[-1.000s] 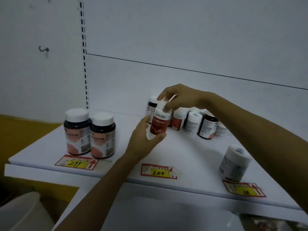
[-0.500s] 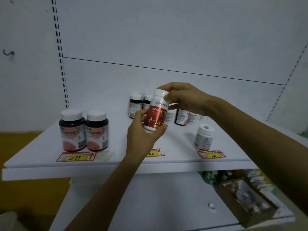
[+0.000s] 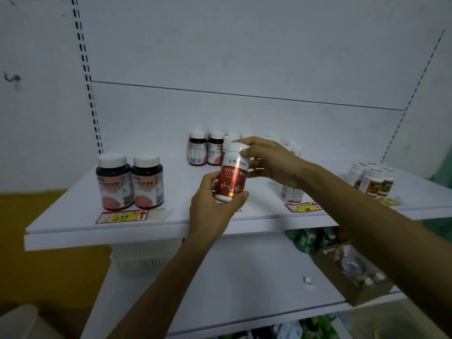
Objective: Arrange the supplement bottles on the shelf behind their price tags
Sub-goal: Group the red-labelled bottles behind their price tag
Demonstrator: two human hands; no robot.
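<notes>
1. Red-label bottle [image 3: 232,177]: white cap, white Chinese chars on red, heartbeat line below. Brand strip at top too small to read. Held upright in the air over front-middle of shelf [image 3: 73,216].
2. Left hand [image 3: 215,204]: grip closed round bottle's lower half, thumb and fingers curled on it.
3. Right hand [image 3: 269,162]: grip closed too, fingertips pinching the cap.
4. Price tag [image 3: 122,217], front left: "299" handwritten on yellow, red arrow. Two dark bottles [image 3: 115,182] w/ pink labels stand just behind it.
5. Right tag [image 3: 304,207]: digits unclear. White bottle [image 3: 291,193] behind it, partly hidden by the wrist.
6. Back bottles [image 3: 206,148] stand near the rear wall.
</notes>
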